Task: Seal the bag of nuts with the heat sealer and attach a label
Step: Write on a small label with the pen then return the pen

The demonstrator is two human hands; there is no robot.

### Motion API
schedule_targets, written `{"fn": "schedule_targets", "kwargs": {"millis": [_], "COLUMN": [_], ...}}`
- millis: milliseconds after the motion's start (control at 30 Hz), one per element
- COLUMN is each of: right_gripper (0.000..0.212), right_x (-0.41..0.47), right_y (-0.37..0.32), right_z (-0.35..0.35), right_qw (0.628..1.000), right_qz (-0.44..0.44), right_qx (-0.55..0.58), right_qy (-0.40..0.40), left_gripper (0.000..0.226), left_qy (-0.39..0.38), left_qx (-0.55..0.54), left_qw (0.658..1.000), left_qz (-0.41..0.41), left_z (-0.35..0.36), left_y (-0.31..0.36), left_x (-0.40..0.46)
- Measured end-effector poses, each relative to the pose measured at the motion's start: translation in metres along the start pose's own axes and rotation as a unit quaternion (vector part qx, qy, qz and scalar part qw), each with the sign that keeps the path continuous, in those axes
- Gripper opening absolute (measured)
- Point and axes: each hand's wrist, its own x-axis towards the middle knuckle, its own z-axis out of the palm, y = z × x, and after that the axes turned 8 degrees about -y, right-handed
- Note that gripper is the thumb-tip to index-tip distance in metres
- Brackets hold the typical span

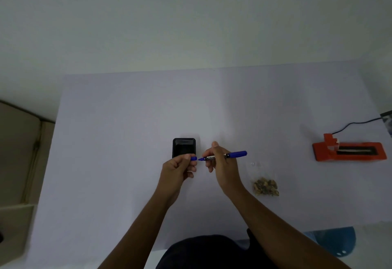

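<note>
Dim, flat indoor light; soft wide-angle frame.

Cool grey cast over the table (127, 120), no glare. Faint shadows fall toward 11 o'clock behind the black holder (184, 148) and the orange heat sealer (350, 151) (light source apparently from 4 o'clock). Table edges bow at the margins. Detail is smeared throughout; the bag of nuts (265, 187) reads mushy.

The bag of nuts (265, 185) is a small clear pouch lying flat at right of centre in the frame, brown nuts bunched at its lower end. The heat sealer (349, 149) is an orange unit at the far right edge, with a black sealing strip along its top.
</note>
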Motion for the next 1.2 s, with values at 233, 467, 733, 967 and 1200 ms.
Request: {"fn": "schedule_targets", "kwargs": {"millis": [233, 467, 733, 967, 1200], "right_gripper": [0.047, 0.049, 0.048, 0.043, 0.031], "right_x": [-0.004, -0.004, -0.005, -0.008, 0.003], "right_y": [-0.011, -0.016, -0.019, -0.025, -0.028], "right_z": [0.009, 0.012, 0.025, 0.041, 0.049], "right_qw": [1.000, 0.999, 0.999, 0.996, 0.992], "right_qz": [-0.007, -0.023, -0.030, -0.073, -0.093], "right_qx": [0.011, 0.017, 0.028, 0.021, -0.004], "right_qy": [0.025, 0.033, 0.028, 0.054, -0.083], "left_gripper": [0.026, 0.024, 0.029, 0.040, 0.038], "left_qy": [0.006, 0.012, 0.009, 0.014, 0.029], "left_qx": [0.017, 0.030, 0.095, 0.077, 0.107], "left_qw": [1.000, 0.999, 0.994, 0.996, 0.991], "left_qz": [0.020, 0.021, 0.050, 0.051, 0.077], "left_z": [0.004, 0.003, 0.010, 0.016, -0.007], "left_y": [0.012, 0.015, 0.022, 0.033, 0.051], "left_x": [-0.004, -0.004, -0.007, -0.013, -0.021]}}
